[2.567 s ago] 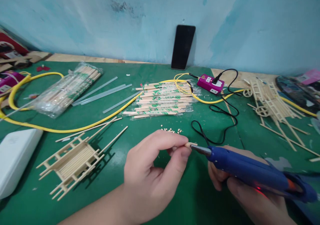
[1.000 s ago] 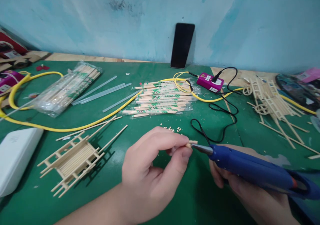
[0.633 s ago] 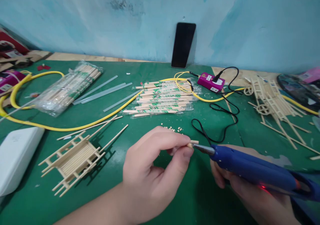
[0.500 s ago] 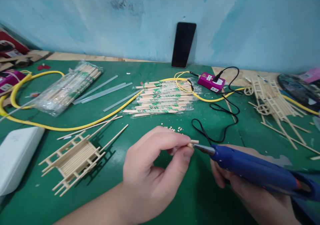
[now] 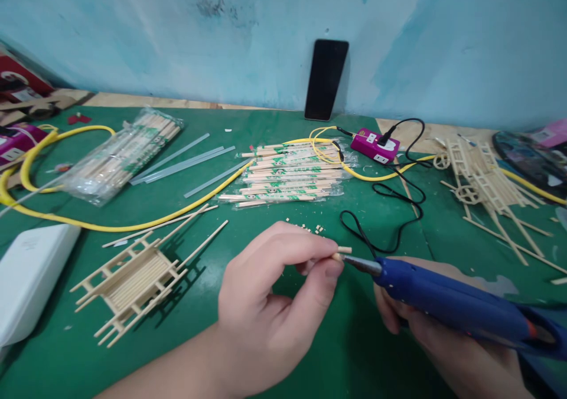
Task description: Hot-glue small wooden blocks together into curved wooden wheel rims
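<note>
My left hand pinches short wooden stick pieces between thumb and forefinger; most of them is hidden by the fingers. My right hand is wrapped round a blue hot glue gun, its metal nozzle pointing left and meeting the stick pieces at my left fingertips. Just beyond my left hand lie several tiny cut wood bits. To the left, a small cart body built of wooden sticks rests on the green tabletop, two long shafts reaching away from it.
Behind my hands are wrapped chopsticks, clear glue sticks and a bagged chopstick bundle. A phone leans on the wall. A yellow cable, black cord, purple socket block, wheeled stick model and white box surround the work.
Almost nothing differs. Both hands hold the same pose, with the nozzle still at the stick pieces; the whole view has shifted very slightly.
</note>
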Tool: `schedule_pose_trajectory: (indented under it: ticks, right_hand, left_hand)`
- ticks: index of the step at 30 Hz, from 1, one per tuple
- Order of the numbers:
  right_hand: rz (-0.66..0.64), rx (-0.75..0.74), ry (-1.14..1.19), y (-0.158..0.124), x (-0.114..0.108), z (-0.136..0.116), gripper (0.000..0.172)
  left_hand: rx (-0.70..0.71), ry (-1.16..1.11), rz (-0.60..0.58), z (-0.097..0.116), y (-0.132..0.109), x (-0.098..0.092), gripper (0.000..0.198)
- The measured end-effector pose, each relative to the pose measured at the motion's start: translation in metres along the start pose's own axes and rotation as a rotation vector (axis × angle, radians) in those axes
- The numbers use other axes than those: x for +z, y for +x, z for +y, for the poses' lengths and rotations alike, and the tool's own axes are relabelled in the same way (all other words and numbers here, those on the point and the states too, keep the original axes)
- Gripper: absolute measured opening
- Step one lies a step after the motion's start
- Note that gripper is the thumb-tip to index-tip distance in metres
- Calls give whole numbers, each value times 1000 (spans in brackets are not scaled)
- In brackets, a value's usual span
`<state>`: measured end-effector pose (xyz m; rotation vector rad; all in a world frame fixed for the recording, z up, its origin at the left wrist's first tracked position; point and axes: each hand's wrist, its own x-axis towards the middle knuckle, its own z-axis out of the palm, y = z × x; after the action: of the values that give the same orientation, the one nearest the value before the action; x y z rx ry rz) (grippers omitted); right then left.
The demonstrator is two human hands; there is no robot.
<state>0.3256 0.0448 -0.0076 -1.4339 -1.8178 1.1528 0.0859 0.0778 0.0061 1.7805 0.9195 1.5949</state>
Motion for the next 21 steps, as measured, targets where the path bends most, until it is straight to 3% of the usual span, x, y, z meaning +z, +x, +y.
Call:
schedule_pose_trajectory:
  ticks: [4, 7, 8, 12, 16, 21]
  right_hand:
    - [47, -5, -97, -1, -5, 1, 45]
    - [-162, -104, 2, -1, -9, 7, 46]
    - [-167, -80, -4, -1, -9, 7, 46]
    - [30, -35, -88, -3, -7, 4, 43]
    - [-102, -103, -69, -1, -11, 6, 39]
    - [-92, -107, -63, 1, -16, 15, 42]
  left_hand:
    - [-5, 1, -2, 0, -1, 0, 25]
    - [4, 3, 0, 0, 0, 0, 24]
    - [3, 4, 1, 0, 0, 0, 24]
    - [3, 0, 5, 1, 1, 0, 23]
    - [-2, -9, 5, 1, 0, 0, 24]
    - [-10, -16, 6, 0, 0, -1, 25]
